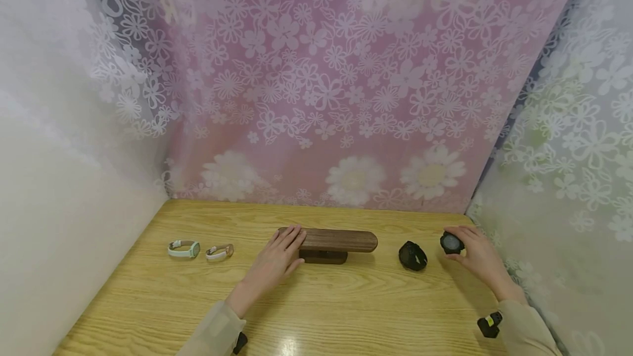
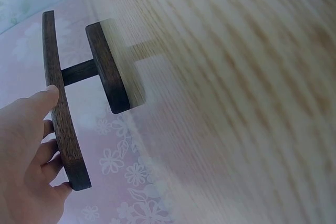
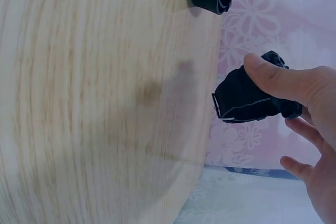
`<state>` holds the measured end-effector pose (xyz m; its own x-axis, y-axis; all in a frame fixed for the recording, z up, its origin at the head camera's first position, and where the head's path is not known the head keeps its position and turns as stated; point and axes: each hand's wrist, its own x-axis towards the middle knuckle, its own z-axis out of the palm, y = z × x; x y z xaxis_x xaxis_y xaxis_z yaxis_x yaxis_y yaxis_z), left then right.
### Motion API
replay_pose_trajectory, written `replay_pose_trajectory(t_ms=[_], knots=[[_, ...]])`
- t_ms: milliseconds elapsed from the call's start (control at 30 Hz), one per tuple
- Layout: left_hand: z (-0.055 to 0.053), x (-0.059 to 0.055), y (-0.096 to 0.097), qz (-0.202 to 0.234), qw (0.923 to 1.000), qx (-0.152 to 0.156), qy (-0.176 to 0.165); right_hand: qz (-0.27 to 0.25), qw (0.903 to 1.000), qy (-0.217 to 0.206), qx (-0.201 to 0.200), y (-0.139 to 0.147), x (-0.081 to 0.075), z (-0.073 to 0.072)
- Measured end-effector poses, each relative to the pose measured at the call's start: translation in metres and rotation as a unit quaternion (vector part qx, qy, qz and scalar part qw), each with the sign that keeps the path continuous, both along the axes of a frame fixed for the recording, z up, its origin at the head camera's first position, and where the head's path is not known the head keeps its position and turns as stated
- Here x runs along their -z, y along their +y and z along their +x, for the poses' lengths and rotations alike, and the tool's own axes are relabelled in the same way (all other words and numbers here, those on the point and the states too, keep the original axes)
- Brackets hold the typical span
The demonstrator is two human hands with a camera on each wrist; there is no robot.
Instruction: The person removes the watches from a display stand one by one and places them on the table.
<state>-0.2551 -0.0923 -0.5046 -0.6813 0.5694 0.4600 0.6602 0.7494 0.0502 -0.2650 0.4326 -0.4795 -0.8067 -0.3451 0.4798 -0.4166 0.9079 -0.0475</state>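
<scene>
In the head view, my left hand (image 1: pixel 276 257) grips the left end of a dark wooden T-shaped watch stand (image 1: pixel 341 240). Its fingers lie across the top bar and its thumb is at the front edge; the left wrist view shows the thumb (image 2: pixel 44 98) against the bar. On the right, my right hand (image 1: pixel 482 260) pinches a black wristwatch (image 1: pixel 451 243) between thumb and fingers, dial toward the head camera. The right wrist view shows this watch's closed black strap (image 3: pixel 241 98) above the tabletop. Another black watch (image 1: pixel 412 256) lies between the stand and that hand.
At the left of the wooden table (image 1: pixel 316 306) are a mint-green watch (image 1: pixel 184 249) and a smaller watch with a white strap (image 1: pixel 220 252). A pink floral curtain (image 1: pixel 316 98) hangs behind the table, and a pale floral one (image 1: pixel 573 180) borders the right.
</scene>
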Motion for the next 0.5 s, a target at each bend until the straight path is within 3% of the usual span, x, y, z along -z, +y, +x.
replay_pose_trajectory(t_ms=[500], knots=[[0.0,-0.001,0.001,0.002,1.0,0.003,0.0,0.049,0.9977,-0.046,0.006,-0.002,0.017,-0.006]])
